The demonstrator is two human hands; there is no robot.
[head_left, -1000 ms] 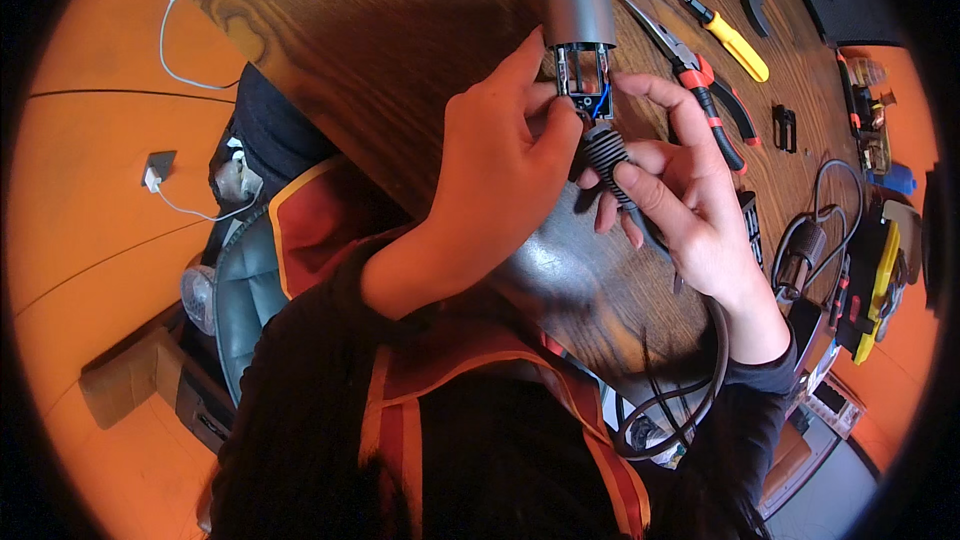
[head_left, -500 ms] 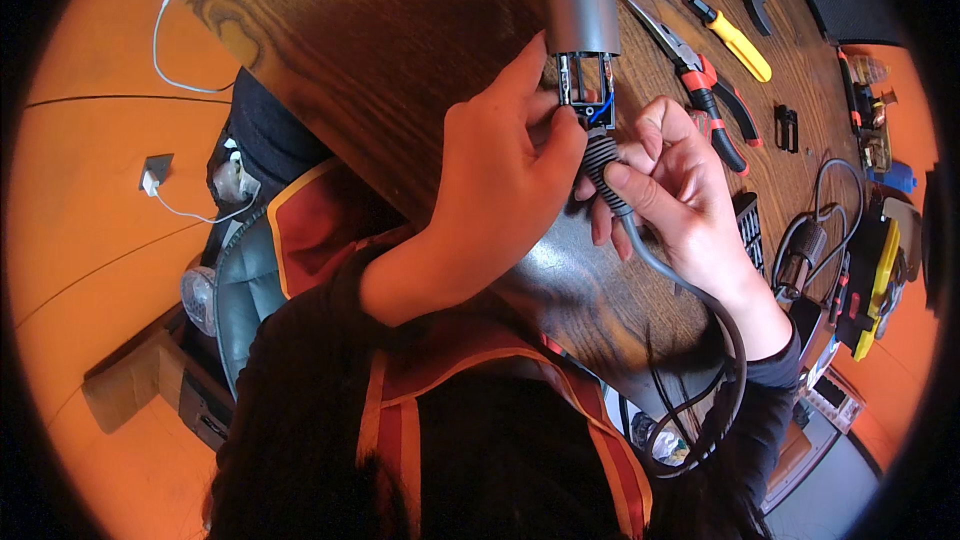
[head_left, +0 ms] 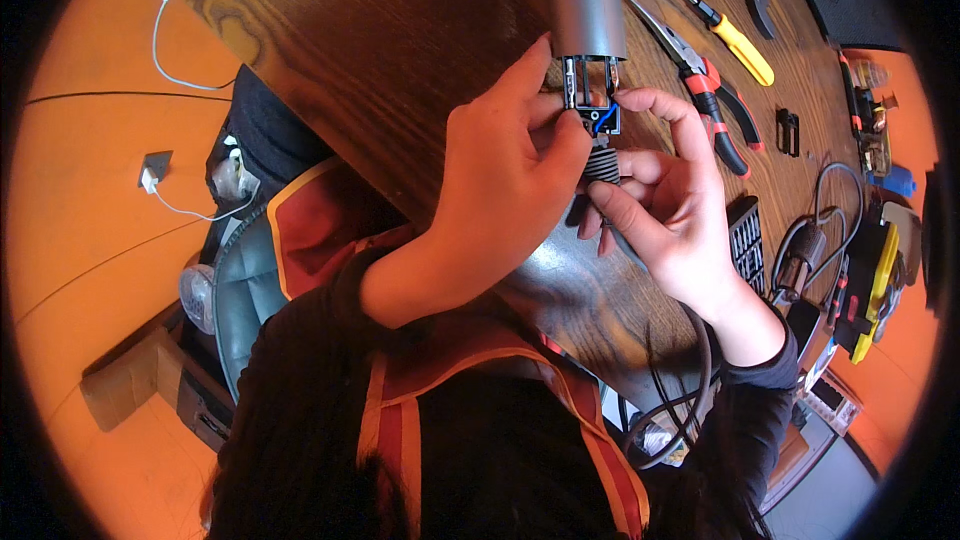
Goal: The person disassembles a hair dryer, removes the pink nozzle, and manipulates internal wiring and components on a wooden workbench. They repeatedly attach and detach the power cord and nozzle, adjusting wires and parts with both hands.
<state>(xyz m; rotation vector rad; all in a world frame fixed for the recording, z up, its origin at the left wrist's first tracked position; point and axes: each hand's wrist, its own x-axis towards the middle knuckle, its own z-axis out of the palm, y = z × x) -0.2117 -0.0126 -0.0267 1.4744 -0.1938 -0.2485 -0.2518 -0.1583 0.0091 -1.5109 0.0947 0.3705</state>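
A smooth grey tube-shaped appliance housing [head_left: 583, 5] points away from me, with its black inner frame [head_left: 592, 85] exposed at the near end. A blue wire [head_left: 606, 118] runs inside that frame. My left hand [head_left: 505, 175] grips the frame's left side, thumb and fingers closed around it. Below it, a ribbed black cable sleeve [head_left: 603, 166] leads into a grey cable [head_left: 703, 360]. My right hand [head_left: 672, 195] pinches the sleeve between thumb and fingers, while its index fingertip touches the frame's right side near the blue wire.
Right of the housing lie red-and-black long-nose pliers [head_left: 704, 80], a yellow-handled screwdriver [head_left: 742, 48], a curved black piece [head_left: 760, 10] and a small black frame part [head_left: 788, 132]. Beyond my right wrist are a black slotted grille [head_left: 746, 240] and a coiled cord [head_left: 800, 250].
My right hand's index finger has stretched up to the frame's right side, its thumb lower on the sleeve. The sleeve now stands straighter and the cable loop has swung left.
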